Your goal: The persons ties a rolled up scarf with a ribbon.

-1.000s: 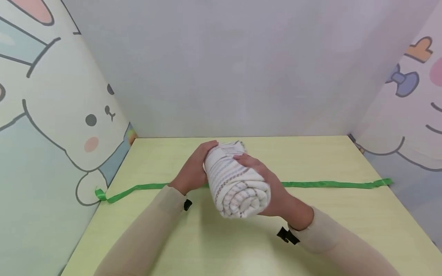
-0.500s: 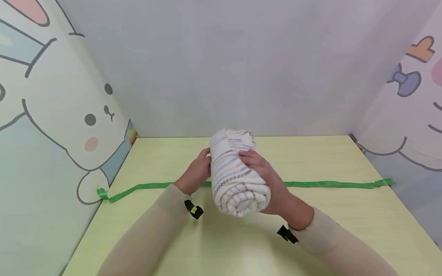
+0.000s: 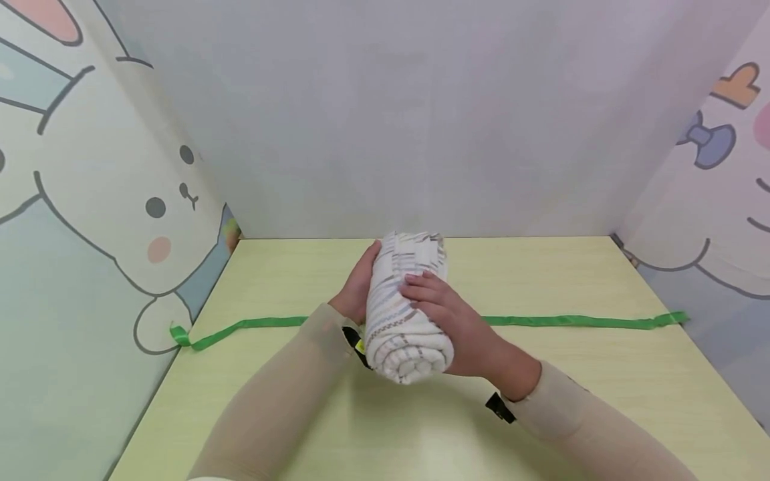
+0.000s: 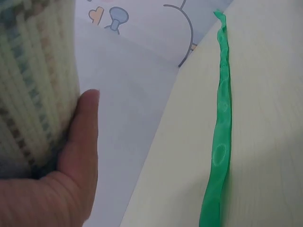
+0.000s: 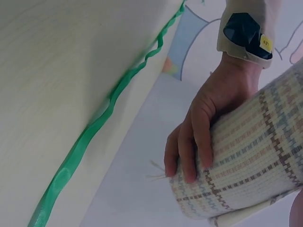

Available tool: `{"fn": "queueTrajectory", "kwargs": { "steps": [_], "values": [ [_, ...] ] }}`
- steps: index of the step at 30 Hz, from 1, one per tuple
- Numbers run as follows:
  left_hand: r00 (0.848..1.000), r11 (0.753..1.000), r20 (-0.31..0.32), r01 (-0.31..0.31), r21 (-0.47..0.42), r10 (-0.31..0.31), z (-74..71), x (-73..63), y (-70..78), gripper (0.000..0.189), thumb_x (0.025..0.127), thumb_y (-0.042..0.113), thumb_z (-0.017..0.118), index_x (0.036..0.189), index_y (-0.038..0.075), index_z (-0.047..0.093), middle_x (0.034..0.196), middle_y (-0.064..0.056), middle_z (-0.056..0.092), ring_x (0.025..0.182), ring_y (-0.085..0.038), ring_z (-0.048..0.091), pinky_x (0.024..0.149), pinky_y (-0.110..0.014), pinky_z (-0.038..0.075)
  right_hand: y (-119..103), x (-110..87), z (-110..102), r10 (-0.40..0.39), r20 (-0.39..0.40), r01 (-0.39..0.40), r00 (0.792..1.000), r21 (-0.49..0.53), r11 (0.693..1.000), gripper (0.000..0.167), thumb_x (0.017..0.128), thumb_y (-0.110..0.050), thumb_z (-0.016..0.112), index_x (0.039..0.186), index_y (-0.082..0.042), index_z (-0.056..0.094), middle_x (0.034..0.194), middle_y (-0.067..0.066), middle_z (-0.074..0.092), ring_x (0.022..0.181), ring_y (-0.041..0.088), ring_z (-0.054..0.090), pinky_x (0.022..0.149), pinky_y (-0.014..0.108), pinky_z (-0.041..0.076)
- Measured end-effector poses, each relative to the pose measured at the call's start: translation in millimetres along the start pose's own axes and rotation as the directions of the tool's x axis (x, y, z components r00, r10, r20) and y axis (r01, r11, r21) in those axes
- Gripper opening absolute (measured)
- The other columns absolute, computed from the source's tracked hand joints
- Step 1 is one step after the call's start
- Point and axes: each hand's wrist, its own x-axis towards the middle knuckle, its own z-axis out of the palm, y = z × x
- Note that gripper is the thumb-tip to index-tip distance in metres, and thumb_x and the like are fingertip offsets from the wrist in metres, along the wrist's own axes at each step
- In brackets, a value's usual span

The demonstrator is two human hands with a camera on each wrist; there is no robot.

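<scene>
A rolled-up towel (image 3: pixel 388 304), white with thin brown, blue and pink stripes, is held up over the table by both hands. Its spiral end faces me in the head view. The left hand (image 3: pixel 359 284) grips the far left side; in the right wrist view its fingers (image 5: pixel 187 146) curl over the roll near the fringed end. In the left wrist view the left thumb (image 4: pixel 83 137) lies along the towel (image 4: pixel 35 90). On the right, the right hand (image 3: pixel 460 327) holds the near part, fingers over the top and side, thumb hidden.
A green ribbon (image 3: pixel 559 321) runs across the pale wooden table (image 3: pixel 601 401), partly behind the towel and hands. A plain pale wall (image 3: pixel 421 120) stands at the back, with cartoon-printed side walls (image 3: pixel 90 200) left and right. Black straps (image 3: pixel 500 407) sit at the wrists.
The left hand loosened its hold, slid back, then moved forward and right to grip the roll again. The towel has swung straighter and shifted slightly left at its near end.
</scene>
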Motion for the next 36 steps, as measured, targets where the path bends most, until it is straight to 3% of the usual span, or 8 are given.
{"fn": "queueTrajectory", "kwargs": {
  "steps": [8,11,14,17,23,29,32,36],
  "values": [
    [0.993,0.998,-0.096,-0.061,0.011,0.062,0.3,4.8,-2.0,0.057,0.104,0.054,0.047,0.15,0.021,0.047,0.147,-0.002,0.053,0.134,-0.019,0.048,0.114,-0.037,0.035,-4,-7.0,-2,0.148,0.004,-0.147,0.989,-0.063,0.987,0.081,0.085,-0.048,0.081,0.136,0.002,0.044,0.15,0.025,0.04,0.143,0.04,0.036,0.116,0.041,0.036],
    [0.985,0.995,-0.147,-0.093,0.028,0.096,-0.5,4.5,-2.2,0.056,0.105,0.051,0.047,0.153,0.024,0.045,0.148,0.0,0.052,0.136,-0.018,0.046,0.115,-0.037,0.033,-7,-12.0,-3,0.306,0.053,-0.304,0.95,-0.042,0.952,0.097,0.078,-0.05,0.087,0.145,-0.001,0.035,0.158,0.024,0.027,0.149,0.04,0.027,0.116,0.04,0.036],
    [0.975,0.993,-0.193,-0.097,0.065,0.108,-2.1,3.8,-2.2,0.054,0.105,0.052,0.046,0.154,0.029,0.043,0.147,0.003,0.051,0.137,-0.016,0.043,0.116,-0.037,0.03,-12,-15.2,-4,0.475,0.108,-0.484,0.873,0.079,0.872,0.121,0.07,-0.034,0.098,0.155,-0.004,0.018,0.164,0.02,0.016,0.151,0.038,0.022,0.113,0.041,0.039],
    [0.966,0.99,-0.228,-0.1,0.097,0.12,-3.6,3.7,-1.0,0.051,0.105,0.054,0.045,0.151,0.033,0.047,0.145,0.006,0.052,0.136,-0.015,0.043,0.116,-0.038,0.03,-18,-15.5,-5,0.63,0.187,-0.657,0.754,0.237,0.716,0.139,0.066,-0.014,0.1,0.162,-0.014,-0.001,0.165,0.015,0.014,0.15,0.035,0.024,0.11,0.043,0.042],
    [0.957,0.989,-0.26,-0.098,0.113,0.125,-0.9,5.6,4.6,0.054,0.102,0.059,0.047,0.15,0.035,0.047,0.146,0.006,0.051,0.137,-0.017,0.042,0.117,-0.041,0.029,-24,-12.4,-14,0.784,0.4,-0.844,0.475,0.46,0.276,0.139,0.071,-0.008,0.095,0.163,-0.03,-0.006,0.158,0.013,0.031,0.134,0.032,0.048,0.1,0.044,0.05],
    [0.942,0.978,-0.295,-0.108,0.176,0.157,-1.5,14.3,8.8,0.062,0.099,0.059,0.054,0.15,0.025,0.046,0.143,0.001,0.051,0.129,-0.017,0.048,0.113,-0.037,0.035,-22,-6.5,-24,0.718,0.615,-0.797,0.325,0.587,-0.142,0.094,0.098,-0.018,0.072,0.162,-0.012,0.003,0.133,0.019,0.053,0.113,0.027,0.062,0.093,0.039,0.054],
    [0.931,0.957,-0.3,-0.131,0.258,0.208,-5.9,21.6,12.2,0.058,0.099,0.055,0.058,0.14,0.014,0.054,0.128,-0.003,0.061,0.113,-0.018,0.06,0.104,-0.035,0.045,-16,-2.8,-22,0.714,0.639,-0.78,0.287,0.589,-0.213,0.074,0.109,-0.038,0.052,0.159,-0.002,0.012,0.126,0.012,0.059,0.109,0.022,0.065,0.092,0.036,0.054],
    [0.933,0.945,-0.289,-0.125,0.302,0.216,-12.4,29.1,16.1,0.054,0.099,0.054,0.059,0.125,0.008,0.06,0.109,-0.008,0.067,0.093,-0.019,0.067,0.089,-0.035,0.054,-5,2.3,-17,0.741,0.645,-0.758,0.185,0.574,-0.31,0.075,0.107,-0.057,0.044,0.153,-0.001,0.029,0.122,0.009,0.062,0.108,0.021,0.065,0.092,0.036,0.054]
  ]
}}
